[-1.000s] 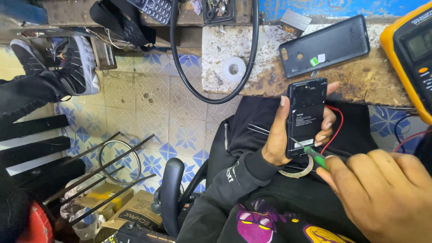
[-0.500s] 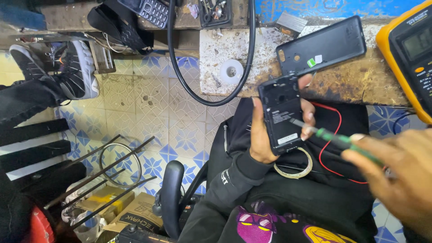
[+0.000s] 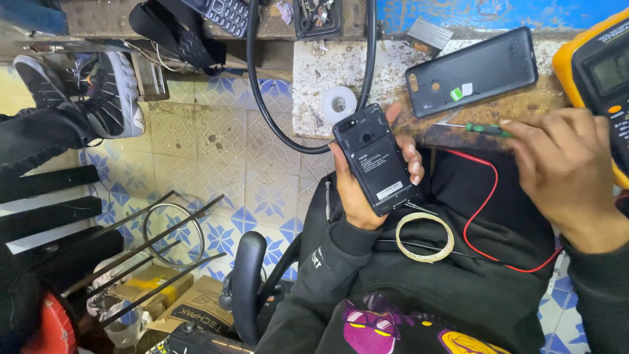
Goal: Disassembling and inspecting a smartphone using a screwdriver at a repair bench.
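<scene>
At far left a shoe [image 3: 108, 92] rests on the tiled floor [image 3: 196, 157], with dark rods [image 3: 151, 242] slanting below it and a cardboard box [image 3: 190, 314] at the bottom; a black cable [image 3: 262, 98] loops down from the bench edge; a white tape roll [image 3: 339, 103] lies on the worn bench [image 3: 314, 78]. The left hand [image 3: 367, 190] grips an opened phone [image 3: 375, 159], back side up with its cover off, fingers curled round its right edge and thumb along its left; the phone is held just off the bench edge, above the lap. Below it a pale tape ring [image 3: 424, 237] lies on the dark hoodie [image 3: 458, 282], and a red wire [image 3: 485, 216] curves across the cloth. On the bench, the phone's back cover [image 3: 473, 72] lies flat. The right hand [image 3: 563, 164] pinches a green-handled screwdriver [image 3: 481, 128] at its fingertips, tip pointing left over the bench edge, apart from the phone. A yellow multimeter [image 3: 599, 72] sits at far right, partly behind that hand.
</scene>
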